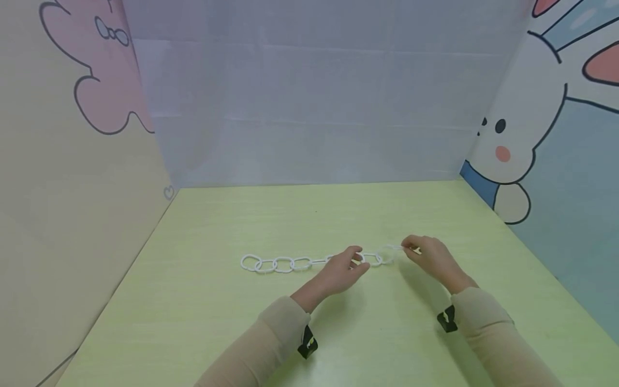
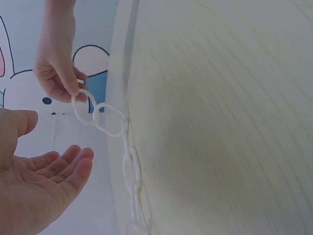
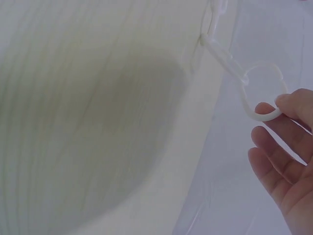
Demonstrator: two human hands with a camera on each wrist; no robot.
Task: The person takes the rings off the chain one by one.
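Observation:
A chain of white plastic rings (image 1: 283, 264) stretches from left to right across the table. My right hand (image 1: 430, 258) pinches the ring at its right end between thumb and forefinger, lifting that end off the table; the right wrist view shows this pinched end ring (image 3: 268, 116) closely. My left hand (image 1: 342, 270) hovers over the chain's right half, hiding some links. In the left wrist view the left hand (image 2: 44, 181) has thumb and fingers spread apart with nothing between them, and the chain (image 2: 131, 166) runs past beyond the fingertips.
The pale green table (image 1: 193, 322) meets a plain whitish back panel (image 1: 309, 107). Side panels stand at left and right, the right one with a cartoon rabbit (image 1: 517, 129). A black strap piece (image 1: 307, 343) shows at the left wrist, another black piece (image 1: 447, 319) at the right.

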